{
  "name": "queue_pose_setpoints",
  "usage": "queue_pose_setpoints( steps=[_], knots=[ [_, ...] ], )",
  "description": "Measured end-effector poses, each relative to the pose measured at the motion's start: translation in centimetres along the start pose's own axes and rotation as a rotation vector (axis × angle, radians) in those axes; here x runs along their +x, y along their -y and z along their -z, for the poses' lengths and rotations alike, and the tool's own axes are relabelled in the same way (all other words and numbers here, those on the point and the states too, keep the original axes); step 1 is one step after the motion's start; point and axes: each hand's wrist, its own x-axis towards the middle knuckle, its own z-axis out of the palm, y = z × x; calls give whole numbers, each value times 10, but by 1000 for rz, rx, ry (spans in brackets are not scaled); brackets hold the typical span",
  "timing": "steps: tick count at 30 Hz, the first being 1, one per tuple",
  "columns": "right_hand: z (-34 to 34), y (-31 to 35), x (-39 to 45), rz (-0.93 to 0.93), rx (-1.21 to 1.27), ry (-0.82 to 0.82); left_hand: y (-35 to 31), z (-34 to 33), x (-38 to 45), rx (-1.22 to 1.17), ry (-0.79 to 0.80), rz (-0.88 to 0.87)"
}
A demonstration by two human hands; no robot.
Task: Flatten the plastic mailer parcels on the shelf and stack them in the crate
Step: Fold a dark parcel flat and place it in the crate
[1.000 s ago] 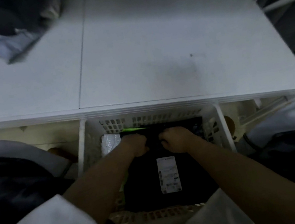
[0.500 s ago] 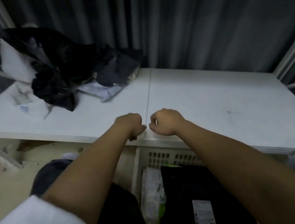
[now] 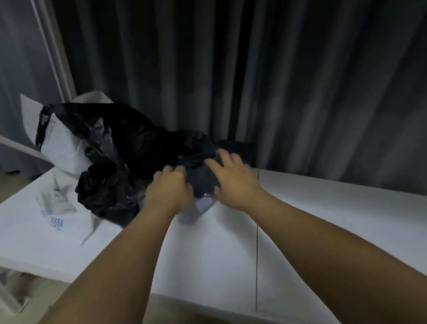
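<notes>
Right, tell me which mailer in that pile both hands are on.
The dark navy mailer at the pile's right end, nearest the shelf's seam. The left hand and right hand both touch it; the crumpled black mailer and white mailer lie untouched.

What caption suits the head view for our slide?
Both hands, left hand and right hand, reach a dark mailer on the white shelf.

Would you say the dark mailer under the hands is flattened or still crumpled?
Still crumpled: the dark mailer bulges in folds between both hands.
</notes>
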Motion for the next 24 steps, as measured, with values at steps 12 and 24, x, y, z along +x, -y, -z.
queue_pose_setpoints(
  steps=[12,24],
  knots=[
    [-16,-43,84,-20,-142,-67,6,-19,77,-141,-60,9],
    [79,-100,-14,-79,140,-439,-79,24,18,-365,-135,-81]
  ],
)
